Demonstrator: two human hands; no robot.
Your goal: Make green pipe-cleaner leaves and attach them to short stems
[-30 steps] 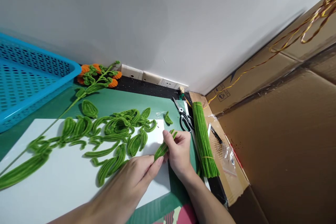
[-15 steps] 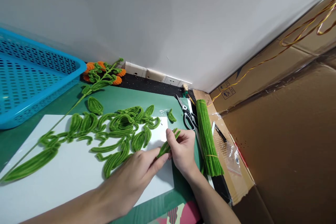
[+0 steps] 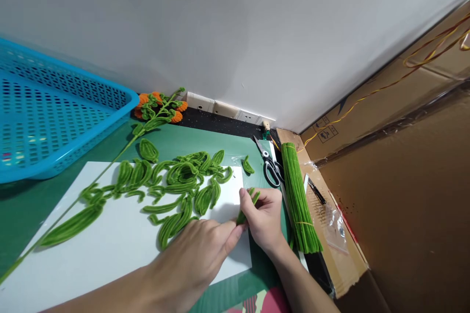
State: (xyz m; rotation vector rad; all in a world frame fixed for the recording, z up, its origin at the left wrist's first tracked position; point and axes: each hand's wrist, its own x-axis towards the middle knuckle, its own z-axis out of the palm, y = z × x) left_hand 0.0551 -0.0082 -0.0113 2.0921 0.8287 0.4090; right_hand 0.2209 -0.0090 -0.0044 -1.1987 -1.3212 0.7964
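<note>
Between my two hands is a small green pipe-cleaner leaf (image 3: 241, 217), partly covered by fingers. My left hand (image 3: 207, 242) pinches its lower end, over the right part of a white board (image 3: 121, 249). My right hand (image 3: 262, 215) closes around the upper end, thumb on top, with the tips poking out above. Several green pipe-cleaner leaves (image 3: 179, 188) lie in a loose spread on the board, left of my hands. A single small leaf (image 3: 247, 165) rests just beyond my right hand. A bundle of green pipe cleaners (image 3: 299, 200) lies to the right of it.
A blue plastic basket (image 3: 66, 146) stands at the left. Near the wall lies a pipe-cleaner stem with orange flowers (image 3: 176, 116). Black-handled scissors (image 3: 270, 168) lie beside the bundle. Cardboard (image 3: 400, 176) borders the right side, with a pen (image 3: 316, 190) and a plastic bag (image 3: 336, 230) nearby.
The view has shifted slightly, so everything sits a little further right. My left fingers have moved up along the leaf, covering more of it. Both hands keep their hold.
</note>
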